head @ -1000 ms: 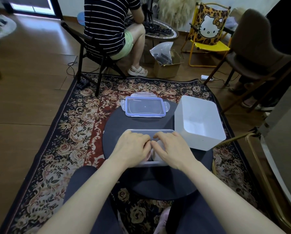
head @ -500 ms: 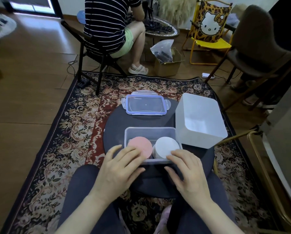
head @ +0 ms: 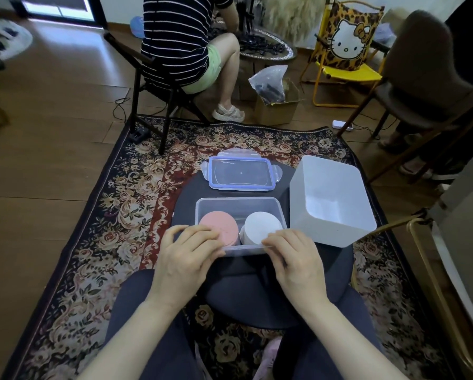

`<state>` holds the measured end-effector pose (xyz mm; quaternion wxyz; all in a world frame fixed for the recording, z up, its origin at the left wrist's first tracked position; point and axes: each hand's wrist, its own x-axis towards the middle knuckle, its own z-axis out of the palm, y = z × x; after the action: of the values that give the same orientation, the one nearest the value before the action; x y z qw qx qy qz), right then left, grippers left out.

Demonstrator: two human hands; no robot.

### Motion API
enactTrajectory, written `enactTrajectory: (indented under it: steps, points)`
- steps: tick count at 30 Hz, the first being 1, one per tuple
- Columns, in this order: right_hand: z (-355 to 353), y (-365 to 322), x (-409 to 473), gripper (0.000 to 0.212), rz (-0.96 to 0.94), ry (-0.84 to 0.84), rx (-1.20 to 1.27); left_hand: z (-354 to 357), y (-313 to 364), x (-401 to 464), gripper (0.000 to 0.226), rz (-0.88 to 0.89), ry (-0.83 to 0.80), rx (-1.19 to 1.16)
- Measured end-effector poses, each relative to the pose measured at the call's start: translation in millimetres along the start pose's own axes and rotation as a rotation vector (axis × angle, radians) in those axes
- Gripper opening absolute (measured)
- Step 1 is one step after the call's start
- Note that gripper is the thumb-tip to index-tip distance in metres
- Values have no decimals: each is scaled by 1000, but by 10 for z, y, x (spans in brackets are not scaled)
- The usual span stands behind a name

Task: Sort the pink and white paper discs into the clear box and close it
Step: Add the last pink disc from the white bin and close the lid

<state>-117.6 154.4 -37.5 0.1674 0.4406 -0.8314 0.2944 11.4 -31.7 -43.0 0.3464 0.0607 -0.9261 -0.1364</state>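
Observation:
The clear box (head: 238,201) stands open on the dark round table (head: 257,286). Inside it, a stack of pink discs (head: 218,229) lies on the left and a stack of white discs (head: 262,226) on the right. My left hand (head: 186,253) grips the box's near left corner. My right hand (head: 295,256) grips its near right rim. The clear lid (head: 240,174), edged in blue, lies flat on the table just beyond the box.
A white bin (head: 312,231) stands right of the box with nothing in it. A person in a striped shirt (head: 180,45) sits on a folding chair beyond the rug. A brown chair (head: 421,78) and a yellow chair (head: 345,75) stand at the far right.
A second ago both hands covered the discs inside the box. They drew back toward me with fingers spread, then moved forward again onto the box's near edge.

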Motion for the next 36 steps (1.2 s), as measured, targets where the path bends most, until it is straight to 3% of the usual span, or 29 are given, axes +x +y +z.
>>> enactTrajectory:
  steps: [4, 9, 13, 17, 20, 23, 28, 31, 36]
  points:
    - [-36, -4, 36, 6, 0, -34, -20, -89, -94, 95, 20, 14, -9, -59]
    - [-56, -31, 20, 5, 11, -37, -29, -216, -454, 637, 18, -224, 67, -95]
    - [-62, -68, 27, 4, 40, -31, -28, 10, -840, 969, 34, -263, -231, -12]
    - [-105, -71, 36, 10, 45, -102, -58, 284, -966, 1037, 52, -94, -574, 148]
    - [-133, -91, 70, 26, 86, -143, -15, 424, -1002, 1049, 51, -24, -677, 223]
    - [-152, -105, 130, 34, 86, -178, 6, 528, -1084, 1053, 43, 21, -609, 181]
    - [-91, -37, 73, 47, 144, -314, -16, 564, -1157, 983, 24, 219, -351, 207]
    - [-71, -15, 11, 49, 156, -364, -34, 532, -1154, 882, 14, 295, -321, 201]
    - [-69, -4, -1, 51, 149, -392, -59, 263, -1158, 801, 24, 210, -214, 216]
